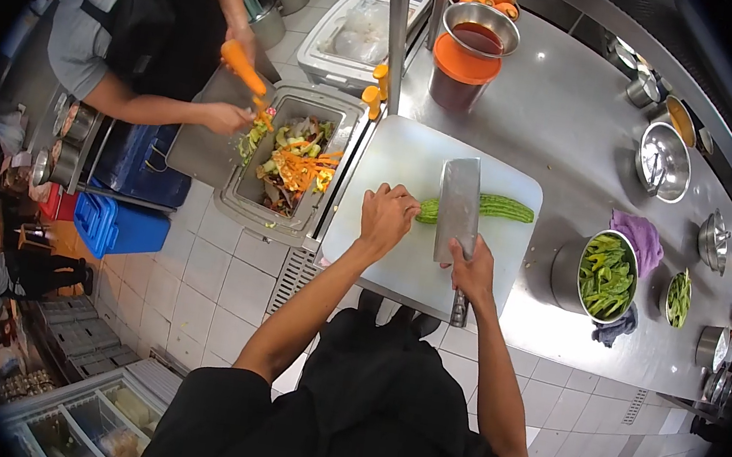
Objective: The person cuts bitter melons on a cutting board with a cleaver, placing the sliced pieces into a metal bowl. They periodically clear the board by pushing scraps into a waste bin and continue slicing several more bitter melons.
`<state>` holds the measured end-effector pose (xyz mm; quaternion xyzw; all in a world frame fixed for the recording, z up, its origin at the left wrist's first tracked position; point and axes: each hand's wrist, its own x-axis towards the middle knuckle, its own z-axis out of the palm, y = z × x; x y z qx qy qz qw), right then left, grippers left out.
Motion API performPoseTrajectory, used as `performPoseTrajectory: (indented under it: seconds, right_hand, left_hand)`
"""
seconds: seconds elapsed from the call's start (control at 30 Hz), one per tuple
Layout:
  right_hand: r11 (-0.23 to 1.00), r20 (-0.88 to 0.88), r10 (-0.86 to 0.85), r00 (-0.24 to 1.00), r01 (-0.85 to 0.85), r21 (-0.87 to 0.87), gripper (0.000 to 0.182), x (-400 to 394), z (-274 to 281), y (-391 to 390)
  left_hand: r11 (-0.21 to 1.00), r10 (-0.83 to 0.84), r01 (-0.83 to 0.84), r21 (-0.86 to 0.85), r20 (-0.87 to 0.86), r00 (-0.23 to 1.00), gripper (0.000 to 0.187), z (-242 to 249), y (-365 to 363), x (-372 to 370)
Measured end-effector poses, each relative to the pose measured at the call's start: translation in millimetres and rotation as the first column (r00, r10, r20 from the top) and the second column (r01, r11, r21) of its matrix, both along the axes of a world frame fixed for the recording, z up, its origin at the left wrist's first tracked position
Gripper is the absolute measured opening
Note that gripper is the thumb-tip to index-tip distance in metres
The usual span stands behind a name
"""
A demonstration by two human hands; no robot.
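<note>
A long green bitter gourd [507,209] with a bumpy, ridged skin lies across the white cutting board [375,168]. At its left end, my left hand [388,220] is closed, with curled fingertips pressed on the gourd. My right hand [471,270] grips a cleaver [458,206] by its dark handle, thumb against the blade's base. The broad blade overlaps the middle of the gourd in this view and hides that part of it.
Left of the board stands a grey bin [238,200] of vegetable scraps, where a co-worker [164,28] holds a carrot [243,66]. On the steel counter [565,98] are an orange-lidded container [463,63], a pot of cut greens [607,276] and a purple cloth [639,239].
</note>
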<state>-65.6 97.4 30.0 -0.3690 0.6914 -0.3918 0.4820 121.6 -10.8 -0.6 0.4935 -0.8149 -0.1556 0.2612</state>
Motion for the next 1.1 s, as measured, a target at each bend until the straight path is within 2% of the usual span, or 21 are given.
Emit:
performPoseTrajectory:
  seconds: [0.07,0.2,0.27,0.4,0.47,0.5,0.53,0.6,0.63,0.67,0.7,0.8,0.9,1.0,1.03,1.1]
  right_hand:
    - [1.000,-0.053,0.026,0.998,-0.026,-0.005,0.029,-1.6,-4.6,-10.3]
    - [0.997,-0.026,-0.015,1.000,0.013,-0.076,0.029,11.2,-16.4,-3.0]
    - [0.998,-0.040,0.063,0.997,-0.062,0.026,0.033,19.1,-23.2,17.7]
    - [0.993,-0.055,0.120,0.991,-0.119,0.018,0.038,30.3,-41.8,68.8]
    - [0.980,-0.016,0.180,0.983,-0.178,0.090,0.043,12.9,-28.4,78.0]
    - [0.968,-0.305,0.236,0.923,-0.250,-0.009,0.039,-0.7,-52.7,84.0]
    - [0.969,-0.304,0.233,0.924,-0.247,-0.009,0.039,-5.1,-52.8,81.2]
    - [0.978,-0.079,-0.018,0.997,0.001,-0.210,0.034,-15.9,-44.8,61.4]
    - [0.978,-0.079,-0.019,0.997,0.002,-0.211,0.034,-20.7,-30.0,48.1]
    - [0.995,-0.087,-0.005,0.996,-0.003,-0.101,0.030,-25.6,-6.3,30.8]
    - [1.000,-0.092,0.007,0.996,-0.006,0.014,0.026,-28.4,7.5,18.6]
    - [0.993,-0.029,0.059,0.998,-0.055,0.105,0.027,-29.9,14.7,-8.2]
    - [1.000,-0.044,0.028,0.999,-0.027,0.016,0.027,-22.0,0.7,-8.8]
    - [0.998,-0.091,0.061,0.994,-0.058,0.033,0.028,-7.7,-14.9,16.2]
    - [0.998,-0.040,0.056,0.998,-0.057,-0.031,0.030,-4.3,-36.4,31.0]
    - [0.996,-0.021,0.086,0.996,-0.086,0.009,0.029,5.3,-46.7,62.2]
  left_hand:
    - [1.000,0.010,-0.011,-0.013,-0.029,1.000,0.004,-3.1,2.5,-0.1]
    - [0.999,0.018,-0.020,-0.038,-0.060,0.998,0.002,-8.7,3.9,-2.3]
    - [0.999,0.021,-0.023,-0.028,-0.038,0.999,0.001,-8.0,3.1,-2.0]
    - [0.999,0.034,-0.035,-0.036,-0.015,0.999,0.001,-3.1,1.5,2.8]
    - [0.998,0.044,-0.048,0.034,0.098,0.994,0.001,3.7,-5.4,5.1]
    - [0.998,0.041,-0.044,0.037,0.101,0.994,0.001,6.4,-5.9,7.5]
    - [0.998,0.028,-0.035,0.057,0.129,0.991,0.001,9.9,-8.4,8.3]
    - [0.996,0.015,-0.028,0.081,0.154,0.988,0.001,10.9,-5.8,4.2]
    - [0.997,0.005,-0.013,0.079,0.107,0.994,0.002,10.5,-3.6,0.0]
    - [0.997,-0.007,0.003,0.073,0.060,0.998,0.003,11.2,-4.3,-4.6]
    - [0.997,-0.012,0.008,0.071,0.062,0.998,0.003,11.0,-3.4,-9.5]
    - [0.998,-0.038,0.034,0.044,0.087,0.995,0.002,11.8,-5.0,-23.0]
    - [0.996,-0.031,0.022,0.081,0.110,0.993,0.002,15.0,-5.4,-24.0]
    - [0.999,-0.030,0.028,0.019,0.088,0.996,0.003,8.4,-4.7,-25.2]
    - [1.000,-0.021,0.020,0.015,0.086,0.996,0.003,6.5,-5.2,-25.9]
    - [1.000,-0.020,0.019,0.019,0.083,0.996,0.003,4.6,-2.9,-25.1]
